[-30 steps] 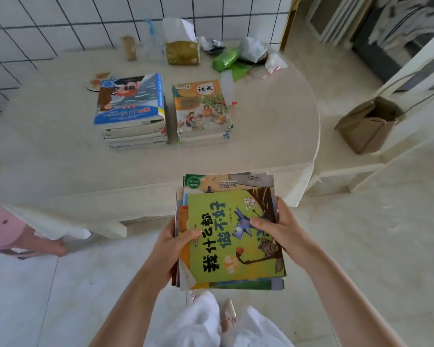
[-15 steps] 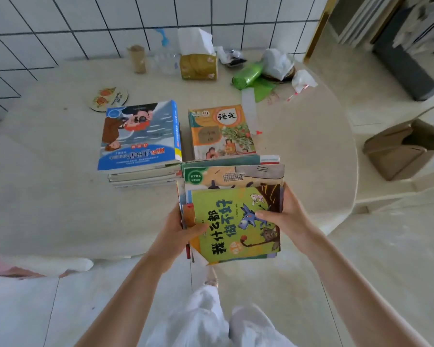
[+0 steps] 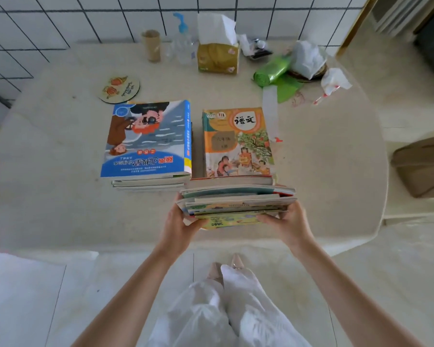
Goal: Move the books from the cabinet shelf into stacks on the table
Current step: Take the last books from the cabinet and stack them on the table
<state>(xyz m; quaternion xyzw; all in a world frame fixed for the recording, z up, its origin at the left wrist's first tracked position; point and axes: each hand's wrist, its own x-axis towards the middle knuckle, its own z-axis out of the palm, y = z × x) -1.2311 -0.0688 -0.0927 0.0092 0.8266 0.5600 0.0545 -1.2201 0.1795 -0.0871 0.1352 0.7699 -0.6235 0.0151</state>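
Left hand (image 3: 179, 225) grips the left end of a bundle of books (image 3: 236, 204), thumb curled over the top cover, remaining fingers underneath and hidden. Right hand (image 3: 286, 221) grips the right end of the same bundle, fingers lying curled across the yellow-green top cover, thumb side hidden. The bundle is several thin picture books held roughly level between the two hands, fore-edges fanned and uneven, over the near edge of the table (image 3: 60, 209); whether its underside touches the surface cannot be told. Its far edge overlaps the near end of the right stack (image 3: 237, 141), topped by an orange-and-green textbook. Just beside that stack, to the left and nearly touching it, sits the left stack (image 3: 145, 141), topped by a thick blue book over thinner ones. Both stacks lie at mid-table, slightly toward the near edge. Beyond the left stack lies a round coaster (image 3: 118, 88). Along the far edge, against the tiled wall (image 3: 60, 26): a cardboard tube (image 3: 150, 45), a clear spray bottle (image 3: 183, 38), a tissue box (image 3: 218, 56). Toward the far right corner: a green roll of bags (image 3: 271, 71) and crumpled white wrappers (image 3: 308, 58).
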